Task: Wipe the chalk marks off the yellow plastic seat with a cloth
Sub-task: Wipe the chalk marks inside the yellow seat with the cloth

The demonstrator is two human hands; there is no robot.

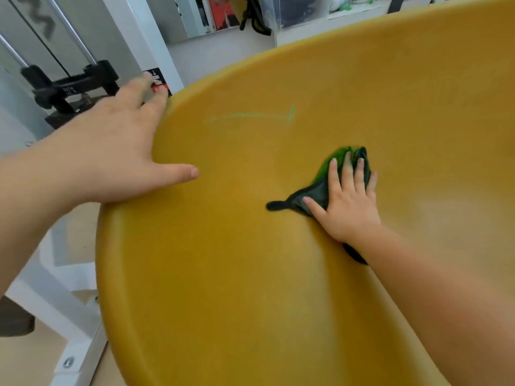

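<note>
Cloth [328, 182] under right hand [348, 204]

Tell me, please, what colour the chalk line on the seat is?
Pale green chalk line, clearest in the head view.

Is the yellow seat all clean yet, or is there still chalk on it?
Not yet. The near part of the yellow seat looks free of marks. The right hand is pressing the dark green cloth flat on the middle, while the left hand rests on the rim. A pale green chalk line higher up is still left to wipe.
</note>
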